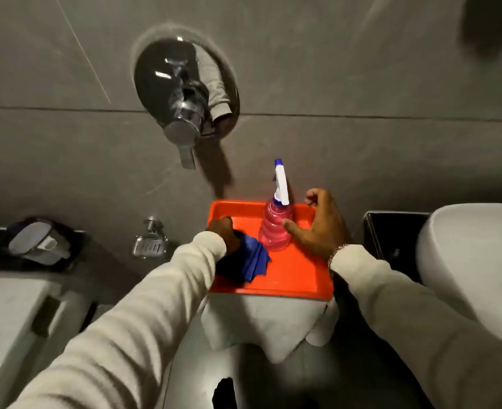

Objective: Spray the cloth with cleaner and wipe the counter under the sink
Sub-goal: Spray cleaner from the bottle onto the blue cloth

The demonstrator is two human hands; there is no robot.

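An orange tray (296, 276) rests on a white stand covered with a pale cloth. On the tray stands a pink spray bottle (273, 231) with a white and blue nozzle. A folded blue cloth (254, 259) lies at the tray's left side, and my left hand (224, 231) is closed on it. My right hand (317, 222) is spread open just right of the bottle, thumb near its body, not gripping it.
A white sink basin (465, 255) sits at the right with a dark counter edge (388, 234) beside it. A chrome wall tap (182, 113) juts out above. A soap dish (151, 245) hangs on the wall; a toilet tank (11, 314) is at the left.
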